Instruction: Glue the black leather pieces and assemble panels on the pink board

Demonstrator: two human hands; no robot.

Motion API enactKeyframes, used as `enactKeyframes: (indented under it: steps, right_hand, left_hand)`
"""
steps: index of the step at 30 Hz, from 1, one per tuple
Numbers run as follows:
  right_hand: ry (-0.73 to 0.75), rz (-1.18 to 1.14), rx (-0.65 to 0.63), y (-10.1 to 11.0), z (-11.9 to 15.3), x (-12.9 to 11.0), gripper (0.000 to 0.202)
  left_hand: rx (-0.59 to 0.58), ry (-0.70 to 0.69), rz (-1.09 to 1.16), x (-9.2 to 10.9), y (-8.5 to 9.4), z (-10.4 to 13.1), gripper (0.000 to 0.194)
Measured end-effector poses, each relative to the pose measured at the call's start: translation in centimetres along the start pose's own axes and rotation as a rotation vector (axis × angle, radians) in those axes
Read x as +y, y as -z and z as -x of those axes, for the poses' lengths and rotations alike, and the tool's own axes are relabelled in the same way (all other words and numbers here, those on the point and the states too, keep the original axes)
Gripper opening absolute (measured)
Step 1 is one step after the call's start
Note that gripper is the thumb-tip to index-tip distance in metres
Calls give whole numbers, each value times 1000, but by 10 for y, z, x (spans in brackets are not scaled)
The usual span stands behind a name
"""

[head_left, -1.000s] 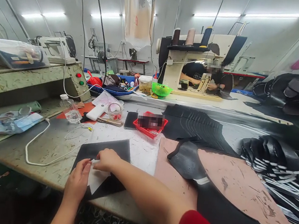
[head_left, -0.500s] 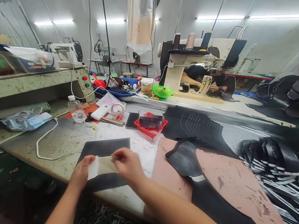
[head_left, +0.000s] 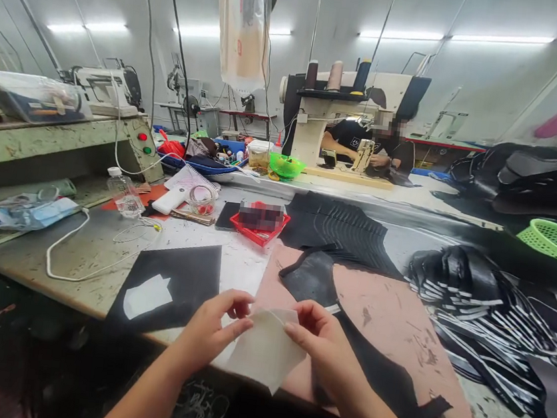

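Between my two hands hangs a thin, pale translucent sheet point(head_left: 267, 352), over the near edge of the pink board point(head_left: 391, 322). My left hand point(head_left: 218, 323) pinches its upper left corner. At the upper right corner, my right hand point(head_left: 319, 338) grips it between thumb and fingers. To the left, a white cut piece point(head_left: 148, 296) lies flat on a black square sheet point(head_left: 195, 277). Right of my hands, a black curved leather piece point(head_left: 313, 279) with a white strip rests on the pink board, its lower part partly behind my right hand and forearm.
Ahead stand a red basket point(head_left: 258, 237), a phone point(head_left: 227, 216) and fanned black pieces point(head_left: 336, 229). Stacked black strips with white edges point(head_left: 471, 325) lie at right. A water bottle point(head_left: 124, 195) and white cable point(head_left: 48, 263) are at left. A person works at a sewing machine point(head_left: 313, 126) beyond.
Both hands have moved right with the pale sheet, from above the black square to the pink board. A white piece now lies on the black square. The view has turned slightly right.
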State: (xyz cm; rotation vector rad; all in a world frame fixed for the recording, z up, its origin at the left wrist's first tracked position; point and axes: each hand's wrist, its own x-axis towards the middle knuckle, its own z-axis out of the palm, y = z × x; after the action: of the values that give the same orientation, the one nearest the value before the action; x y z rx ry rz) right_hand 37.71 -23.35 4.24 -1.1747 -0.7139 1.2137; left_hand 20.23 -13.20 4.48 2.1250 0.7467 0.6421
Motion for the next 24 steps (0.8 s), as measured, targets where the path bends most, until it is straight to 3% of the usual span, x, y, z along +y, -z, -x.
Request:
enactKeyframes:
  steps: [3, 7, 9, 11, 13, 15, 17, 20, 24]
  right_hand:
    - [-37, 8, -19, 12, 16, -1, 41]
    - [-55, -28, 26, 25, 32, 6, 43]
    - [-35, -71, 104, 31, 37, 8, 42]
    - [13, -126, 257, 42, 41, 6, 41]
    - [75, -191, 475, 61, 44, -1, 40]
    - [124, -235, 664, 86, 50, -12, 40]
    - [145, -235, 764, 111, 60, -22, 39]
    - [93, -229, 838, 136, 77, -32, 47]
    - [7, -179, 827, 151, 98, -27, 52]
  left_hand:
    - [0, -130, 16, 16, -15, -2, 11]
    - [123, -390, -34, 37, -31, 4, 13]
    - [168, -514, -60, 44, -37, 10, 13]
    - [207, -522, -37, 46, -41, 14, 12]
    - [330, -371, 64, 37, -38, 13, 14]
    - [517, -107, 206, 18, -25, 6, 24]
    - [632, 196, 283, -10, -4, -4, 32]
    - [628, 568, -17, -50, 30, -15, 31]
    - [579, 676, -297, -73, 53, -18, 15]
